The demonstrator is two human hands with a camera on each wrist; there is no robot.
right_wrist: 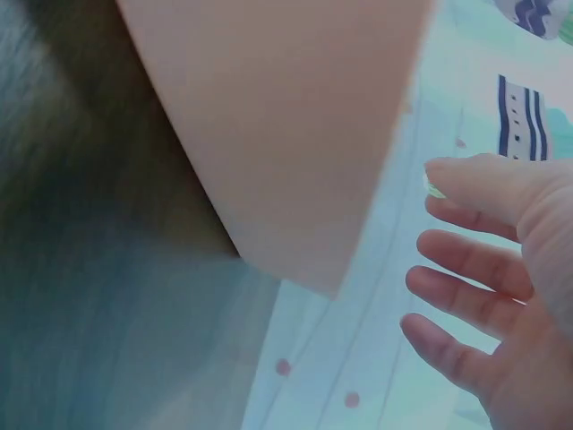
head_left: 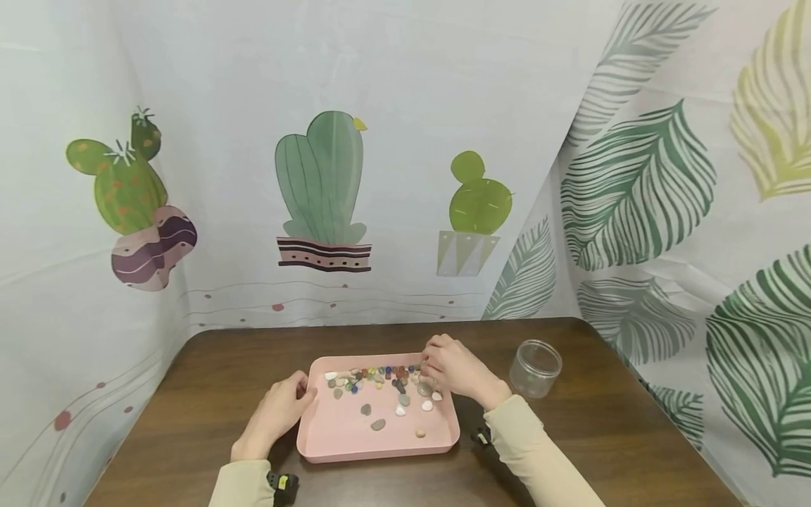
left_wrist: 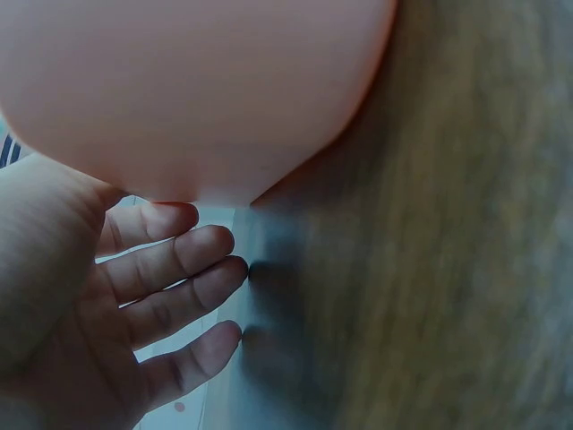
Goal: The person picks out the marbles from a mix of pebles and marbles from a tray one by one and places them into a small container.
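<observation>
A shallow pink tray sits on the table with stones and glass marbles spread in it. My left hand is at the tray's left rim, thumb over the edge and index finger against the outside. In the left wrist view the other fingers of the left hand extend loosely beside the tray wall, and the thumb is hidden. Over the tray's back right corner, my right hand pinches a small pale green marble between thumb and index finger. Its other fingers are spread and slightly bent.
A clear round jar without a lid stands to the right of the tray. Marbles form a row along the tray's back wall, with grey pebbles and white stones nearer the front. Printed cloth hangs behind the brown table.
</observation>
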